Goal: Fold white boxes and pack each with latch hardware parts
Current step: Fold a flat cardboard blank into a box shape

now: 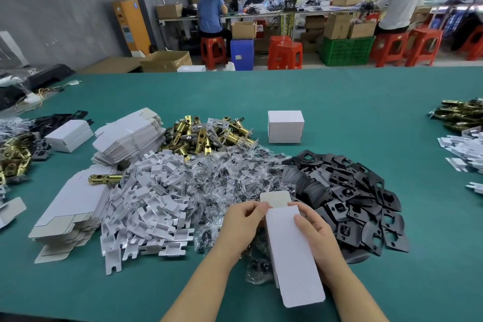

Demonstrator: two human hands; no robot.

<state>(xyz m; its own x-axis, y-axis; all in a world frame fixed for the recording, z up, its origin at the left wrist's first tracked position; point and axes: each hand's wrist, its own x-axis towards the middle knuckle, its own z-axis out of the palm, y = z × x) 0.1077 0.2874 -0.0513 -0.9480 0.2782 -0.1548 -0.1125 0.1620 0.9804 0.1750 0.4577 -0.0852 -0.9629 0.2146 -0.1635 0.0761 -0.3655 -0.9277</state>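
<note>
A long white box (292,253) is held between both hands above the green table (339,91), its far end flap raised. My left hand (241,225) pinches the box's far left corner. On the box's right side, my right hand (315,230) grips with the thumb across the top. Ahead lie heaps of parts: brass latches (206,136), clear bagged screws (230,178), black strike plates (355,196) and white card inserts (151,204). Flat unfolded boxes (75,206) are stacked on the left, with one brass latch (104,178) on top.
A folded white box (285,127) stands upright behind the heaps. Another closed box (69,135) lies far left beside more flat blanks (130,136). More latches (462,112) and inserts (465,149) sit at the right edge. People work at benches behind.
</note>
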